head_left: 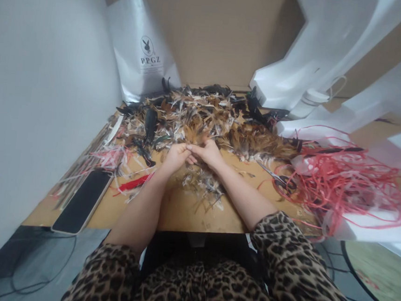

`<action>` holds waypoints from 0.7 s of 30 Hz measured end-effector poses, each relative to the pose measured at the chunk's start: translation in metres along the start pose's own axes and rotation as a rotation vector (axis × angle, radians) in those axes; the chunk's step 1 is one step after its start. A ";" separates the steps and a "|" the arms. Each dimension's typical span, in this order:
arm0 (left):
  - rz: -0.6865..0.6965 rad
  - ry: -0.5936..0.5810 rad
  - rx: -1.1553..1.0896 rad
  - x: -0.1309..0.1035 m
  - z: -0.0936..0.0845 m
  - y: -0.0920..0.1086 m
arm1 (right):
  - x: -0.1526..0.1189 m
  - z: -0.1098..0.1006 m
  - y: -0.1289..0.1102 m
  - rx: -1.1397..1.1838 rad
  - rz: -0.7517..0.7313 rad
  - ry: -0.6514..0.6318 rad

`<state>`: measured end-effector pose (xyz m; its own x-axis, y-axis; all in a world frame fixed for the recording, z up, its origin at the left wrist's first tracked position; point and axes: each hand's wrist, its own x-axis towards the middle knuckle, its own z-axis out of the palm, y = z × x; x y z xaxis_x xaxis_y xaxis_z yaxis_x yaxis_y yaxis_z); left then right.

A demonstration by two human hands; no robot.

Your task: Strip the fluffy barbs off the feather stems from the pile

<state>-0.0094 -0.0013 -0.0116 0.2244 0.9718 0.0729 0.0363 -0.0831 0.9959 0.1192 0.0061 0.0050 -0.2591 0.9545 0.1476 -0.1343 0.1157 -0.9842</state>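
Note:
Over the middle of the table my left hand (178, 158) and my right hand (210, 153) meet, fingers pinched together. A small tuft of brown feathers (194, 135) fans out just beyond the fingertips, and both hands appear closed on its base. The fingers partly hide where they grip it. Behind them spreads a big heap of brown, white and black feathers (211, 109). Below the hands lie loose greyish feather scraps (206, 188) on the tabletop.
Scissors (282, 180) lie right of my hands, beside a tangle of pink plastic ribbon (351, 187). On the left are a phone (83, 201), a red strip (134, 183) and thin sticks (75, 172). A white printed bag (142, 56) stands at the back left.

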 end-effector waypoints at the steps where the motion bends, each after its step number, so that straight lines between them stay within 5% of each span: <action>1: 0.001 0.005 0.002 0.000 -0.001 -0.001 | 0.000 0.000 0.000 -0.005 -0.002 0.000; 12: 0.015 -0.042 0.039 0.000 -0.001 -0.004 | -0.002 0.001 0.000 -0.152 0.024 0.099; 21: -0.023 -0.017 -0.106 -0.001 0.005 -0.001 | 0.001 0.005 0.011 0.063 0.021 0.120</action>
<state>-0.0049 -0.0027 -0.0130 0.2415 0.9691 0.0499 -0.0611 -0.0361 0.9975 0.1125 0.0066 -0.0056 -0.1465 0.9831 0.1100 -0.1912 0.0810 -0.9782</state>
